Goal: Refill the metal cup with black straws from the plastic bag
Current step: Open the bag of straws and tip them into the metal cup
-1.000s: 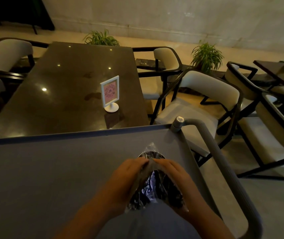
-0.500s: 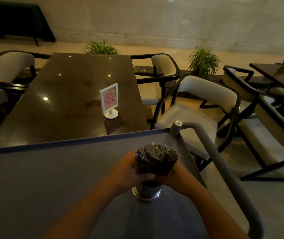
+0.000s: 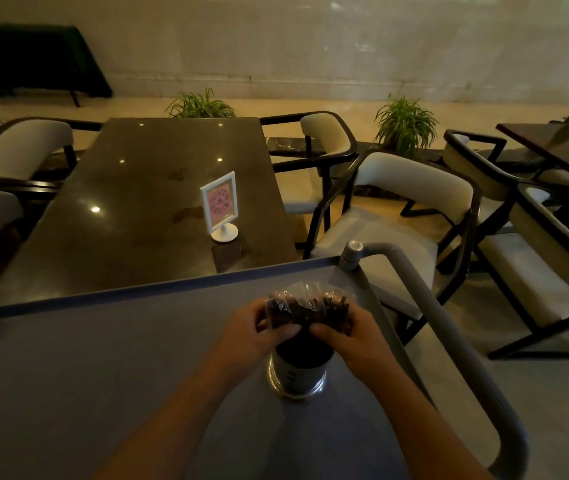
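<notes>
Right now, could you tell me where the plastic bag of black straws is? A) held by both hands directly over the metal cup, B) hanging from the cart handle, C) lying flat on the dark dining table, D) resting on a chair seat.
A: the left hand and right hand grip the plastic bag just above the metal cup standing on the grey cart top.

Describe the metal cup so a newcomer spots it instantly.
Start at the grey cart top in the foreground. Near its right side, beneath both hands, stands the metal cup. It is the only shiny cylinder there, directly under the plastic bag of black straws.
</notes>
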{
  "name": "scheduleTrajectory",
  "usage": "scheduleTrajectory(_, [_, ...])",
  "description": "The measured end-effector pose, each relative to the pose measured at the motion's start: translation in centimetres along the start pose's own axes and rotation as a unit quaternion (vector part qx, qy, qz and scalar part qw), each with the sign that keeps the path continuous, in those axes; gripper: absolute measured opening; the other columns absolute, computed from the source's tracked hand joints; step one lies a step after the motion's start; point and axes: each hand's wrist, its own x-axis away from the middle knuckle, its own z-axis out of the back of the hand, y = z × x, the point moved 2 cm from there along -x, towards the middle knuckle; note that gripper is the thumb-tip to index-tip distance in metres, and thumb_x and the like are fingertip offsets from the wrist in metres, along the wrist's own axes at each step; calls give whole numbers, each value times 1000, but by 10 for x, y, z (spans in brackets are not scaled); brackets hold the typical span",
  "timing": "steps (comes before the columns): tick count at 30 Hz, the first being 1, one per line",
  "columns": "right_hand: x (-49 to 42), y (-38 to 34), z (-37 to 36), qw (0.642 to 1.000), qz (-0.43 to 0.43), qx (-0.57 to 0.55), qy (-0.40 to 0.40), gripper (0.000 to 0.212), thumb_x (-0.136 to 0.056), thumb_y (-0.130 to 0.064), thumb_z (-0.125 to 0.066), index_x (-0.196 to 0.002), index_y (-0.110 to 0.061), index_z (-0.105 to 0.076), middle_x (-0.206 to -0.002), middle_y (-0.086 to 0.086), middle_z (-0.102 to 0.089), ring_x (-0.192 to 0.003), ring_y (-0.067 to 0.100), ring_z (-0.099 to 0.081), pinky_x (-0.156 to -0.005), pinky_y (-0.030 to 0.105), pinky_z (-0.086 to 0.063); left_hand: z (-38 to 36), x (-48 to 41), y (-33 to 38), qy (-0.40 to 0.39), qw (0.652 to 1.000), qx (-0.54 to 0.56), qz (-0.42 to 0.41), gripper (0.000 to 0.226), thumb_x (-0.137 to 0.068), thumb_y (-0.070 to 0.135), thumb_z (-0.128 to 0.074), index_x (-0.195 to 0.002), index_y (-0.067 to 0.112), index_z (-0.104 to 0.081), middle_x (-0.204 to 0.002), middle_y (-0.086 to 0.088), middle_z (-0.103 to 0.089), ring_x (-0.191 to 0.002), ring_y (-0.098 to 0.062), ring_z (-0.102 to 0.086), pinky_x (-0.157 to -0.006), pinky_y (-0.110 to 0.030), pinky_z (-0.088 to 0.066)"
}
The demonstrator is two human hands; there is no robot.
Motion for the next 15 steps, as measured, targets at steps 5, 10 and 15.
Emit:
scheduleTrajectory(5, [2,12,-4,1000,-17,-25,3,31,-84,-16,-71,-108,-34,-64,-108,-14,-71,-105,-1,-64,-78,13,-53,-7,-3,-9,19,1000,-7,18,30,-76,31,-82,-95,50,-70,-101,23,-74,-107,-3,-65,-86,-22,-52])
scheduleTrajectory(10, [4,10,-3,999,-27,-32,11,40,-81,-19,-75,-111,-41,-59,-111,-14,-66,-106,-2,-62,-72,9,-52,-7,1,-6,15,999,35,-3,49,-73,30,-83,-107,59,-62,-114,20,-70,-113,-4,-61,-83,-18,-51])
scheduleTrajectory(15, [2,-13,10,998,28,-57,13,41,-85,-23,-71,-123,-30,-61,-117,-3,-66,-108,7,-65,-80,18,-55,6,6,13,19,995,67,-75,44,-77,38,-76,-119,42,-66,-116,14,-70,-109,3,-65,-78,-11,-53])
